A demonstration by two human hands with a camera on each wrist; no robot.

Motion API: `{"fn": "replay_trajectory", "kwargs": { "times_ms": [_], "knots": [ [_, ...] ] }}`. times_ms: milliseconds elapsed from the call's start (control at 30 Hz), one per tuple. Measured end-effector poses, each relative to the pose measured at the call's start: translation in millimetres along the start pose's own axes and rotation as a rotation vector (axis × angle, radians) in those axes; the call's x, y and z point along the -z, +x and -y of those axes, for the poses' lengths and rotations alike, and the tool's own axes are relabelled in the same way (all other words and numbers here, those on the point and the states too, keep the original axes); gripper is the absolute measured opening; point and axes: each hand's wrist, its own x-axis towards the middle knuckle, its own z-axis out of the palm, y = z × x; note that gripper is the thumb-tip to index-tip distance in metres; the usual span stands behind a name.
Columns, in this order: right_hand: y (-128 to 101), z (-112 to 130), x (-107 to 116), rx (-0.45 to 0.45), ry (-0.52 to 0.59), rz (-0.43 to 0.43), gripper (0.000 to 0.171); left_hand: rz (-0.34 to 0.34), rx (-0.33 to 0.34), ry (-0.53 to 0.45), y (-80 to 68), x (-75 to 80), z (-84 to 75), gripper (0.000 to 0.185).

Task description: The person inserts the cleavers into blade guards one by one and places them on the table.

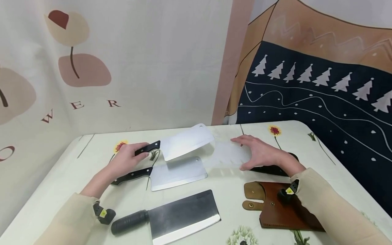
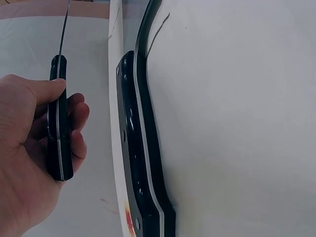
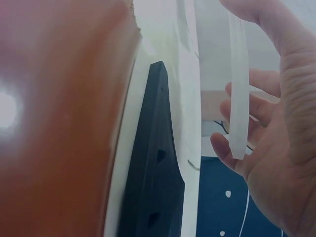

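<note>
My left hand grips the black handle of a cleaver, its pale blade raised and pointing right. Across from it, my right hand holds a translucent white blade guard by its right end. Thumb and fingers span the guard edge to edge in the right wrist view. The blade's far end comes right up to the guard's left end in the head view. Below the raised blade lies a second black-handled cleaver, its handle close beside my left hand.
A larger dark-bladed cleaver lies at the front. On the right are a brown leather sheath with snap straps and a black sheath, partly under my right hand and wrist. A flowered cloth covers the table; printed curtains hang behind.
</note>
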Motion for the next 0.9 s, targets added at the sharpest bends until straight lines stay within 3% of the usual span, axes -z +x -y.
{"fn": "replay_trajectory", "kwargs": {
  "times_ms": [667,900],
  "knots": [
    [-1.8,0.5,6.9,-0.03,0.003,-0.006,0.094,0.036,-0.015,-0.004,-3.5,1.3,-8.9,0.038],
    [0.4,1.0,8.0,-0.027,0.016,-0.023,0.095,0.087,-0.03,-0.057,-3.2,-0.4,-7.8,0.035]
  ]
}}
